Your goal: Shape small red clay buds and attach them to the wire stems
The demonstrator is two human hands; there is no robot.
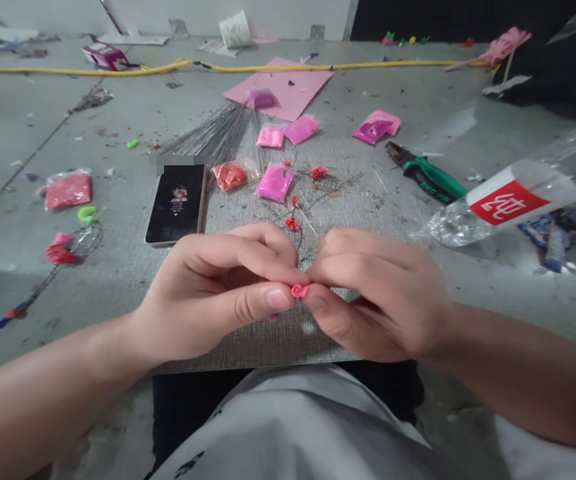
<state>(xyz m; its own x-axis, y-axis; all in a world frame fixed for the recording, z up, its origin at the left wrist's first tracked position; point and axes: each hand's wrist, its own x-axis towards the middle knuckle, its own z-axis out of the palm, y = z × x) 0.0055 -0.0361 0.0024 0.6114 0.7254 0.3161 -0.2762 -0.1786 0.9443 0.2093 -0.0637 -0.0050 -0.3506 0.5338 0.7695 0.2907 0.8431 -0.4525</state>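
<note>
Between my fingertips sits a small pinkish-red clay rose [298,291] with a rolled centre. My left hand [223,283] pinches it from the left with thumb and forefinger, the other fingers curled behind. From the other side, the thumb and forefinger of my right hand [381,290] press on its edge. Just beyond the hands lie small red clay flowers [293,224] on thin wire, with another red flower [319,173] farther back. Soft packets of clay lie past them: a magenta one [275,183] and a red one [231,177].
A phone [177,203] lies left of the mat, near a pink clay packet [69,189] and a wired flower piece [62,249]. Green-handled pliers [431,179] and a tipped plastic bottle [508,200] are on the right. Behind are thin wires [215,137], pink paper [301,83] and a yellow cable [278,68].
</note>
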